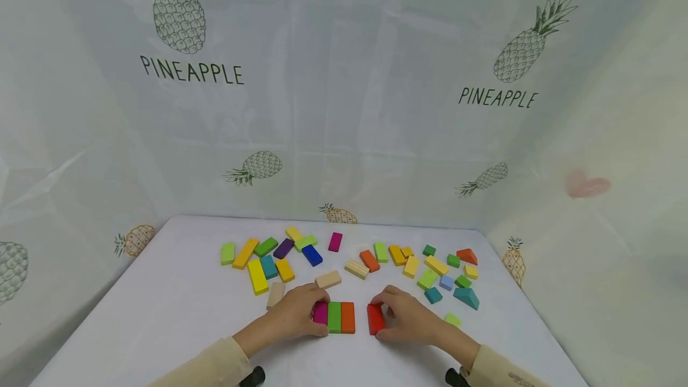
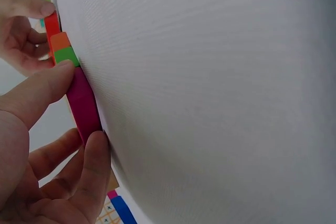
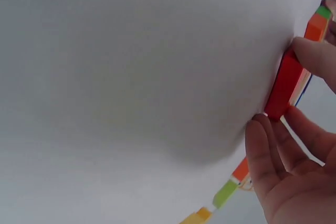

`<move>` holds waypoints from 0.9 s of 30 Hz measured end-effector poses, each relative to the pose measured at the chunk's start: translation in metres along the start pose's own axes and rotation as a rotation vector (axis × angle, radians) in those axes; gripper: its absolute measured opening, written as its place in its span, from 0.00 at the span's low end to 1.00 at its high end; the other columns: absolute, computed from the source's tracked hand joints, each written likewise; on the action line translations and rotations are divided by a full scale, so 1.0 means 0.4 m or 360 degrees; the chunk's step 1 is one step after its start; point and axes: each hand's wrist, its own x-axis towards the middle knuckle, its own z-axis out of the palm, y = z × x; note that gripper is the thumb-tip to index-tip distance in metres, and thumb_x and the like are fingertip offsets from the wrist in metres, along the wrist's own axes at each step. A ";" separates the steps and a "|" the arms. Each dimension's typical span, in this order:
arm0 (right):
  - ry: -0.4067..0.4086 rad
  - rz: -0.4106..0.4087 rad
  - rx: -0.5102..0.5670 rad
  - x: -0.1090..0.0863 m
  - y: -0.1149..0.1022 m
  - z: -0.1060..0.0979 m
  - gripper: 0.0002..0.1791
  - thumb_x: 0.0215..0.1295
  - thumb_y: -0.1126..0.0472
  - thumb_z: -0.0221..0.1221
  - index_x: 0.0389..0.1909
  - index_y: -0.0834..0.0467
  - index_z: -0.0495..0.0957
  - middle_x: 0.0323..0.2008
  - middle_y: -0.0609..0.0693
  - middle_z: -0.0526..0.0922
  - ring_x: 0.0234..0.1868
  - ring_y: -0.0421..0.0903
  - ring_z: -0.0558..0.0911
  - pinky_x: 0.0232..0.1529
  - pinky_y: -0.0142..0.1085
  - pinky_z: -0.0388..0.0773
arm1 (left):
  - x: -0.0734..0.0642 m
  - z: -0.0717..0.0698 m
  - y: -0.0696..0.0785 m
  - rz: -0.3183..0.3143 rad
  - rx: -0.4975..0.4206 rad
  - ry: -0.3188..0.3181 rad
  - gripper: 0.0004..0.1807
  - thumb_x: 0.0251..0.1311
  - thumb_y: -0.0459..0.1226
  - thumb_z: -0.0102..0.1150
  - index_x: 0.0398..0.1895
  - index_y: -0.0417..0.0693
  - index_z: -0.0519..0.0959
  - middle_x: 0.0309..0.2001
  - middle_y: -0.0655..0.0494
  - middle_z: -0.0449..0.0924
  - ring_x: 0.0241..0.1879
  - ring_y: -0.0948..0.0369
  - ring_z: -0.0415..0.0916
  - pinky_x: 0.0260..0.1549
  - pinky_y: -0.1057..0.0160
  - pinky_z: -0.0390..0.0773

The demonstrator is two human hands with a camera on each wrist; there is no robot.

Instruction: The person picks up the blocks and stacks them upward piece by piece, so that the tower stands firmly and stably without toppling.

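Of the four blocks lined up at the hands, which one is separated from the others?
The red block, gripped by the right hand: a gap divides it from the magenta block, green block and orange block, which sit flush together.

Magenta block (image 1: 320,313), green block (image 1: 334,318) and orange block (image 1: 348,318) lie in one row, long sides touching; red block (image 1: 375,319) sits apart, right of the orange block.

White desk (image 1: 161,291) before me. On my side, a magenta block (image 1: 320,313), green block (image 1: 334,318) and orange block (image 1: 348,318) lie touching in a row, red block (image 1: 375,319) just to their right. Farther off, scattered: blue block (image 1: 312,255), purple block (image 1: 283,248), teal triangle (image 1: 466,298).
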 end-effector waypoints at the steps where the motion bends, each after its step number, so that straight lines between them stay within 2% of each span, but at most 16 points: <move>1: 0.0005 -0.0004 -0.0002 0.004 -0.006 0.004 0.28 0.60 0.52 0.78 0.59 0.55 0.82 0.45 0.41 0.77 0.41 0.38 0.75 0.41 0.28 0.79 | -0.001 0.000 0.000 0.0006 -0.0005 0.0003 0.29 0.53 0.51 0.82 0.56 0.52 0.83 0.54 0.55 0.82 0.49 0.59 0.76 0.52 0.53 0.85; 10: 0.0012 -0.0003 0.0067 0.038 -0.042 0.032 0.28 0.59 0.54 0.78 0.59 0.55 0.82 0.45 0.42 0.77 0.41 0.36 0.75 0.41 0.27 0.79 | -0.003 -0.001 -0.002 0.0014 -0.0018 0.0013 0.29 0.53 0.51 0.83 0.55 0.52 0.83 0.52 0.57 0.82 0.47 0.60 0.75 0.51 0.55 0.85; 18: 0.0026 0.0012 0.0062 0.055 -0.056 0.044 0.29 0.59 0.52 0.78 0.61 0.54 0.82 0.44 0.41 0.76 0.39 0.34 0.74 0.42 0.27 0.79 | 0.000 0.000 -0.002 -0.0004 -0.0019 0.0007 0.29 0.53 0.51 0.83 0.56 0.53 0.83 0.54 0.56 0.82 0.49 0.59 0.76 0.52 0.53 0.85; 27: 0.0031 0.0019 0.0053 0.070 -0.073 0.056 0.29 0.60 0.47 0.78 0.59 0.53 0.82 0.47 0.42 0.79 0.43 0.35 0.75 0.46 0.28 0.81 | 0.000 0.007 -0.010 -0.0030 -0.0039 0.0025 0.30 0.52 0.50 0.83 0.56 0.52 0.84 0.52 0.57 0.82 0.49 0.59 0.76 0.51 0.54 0.86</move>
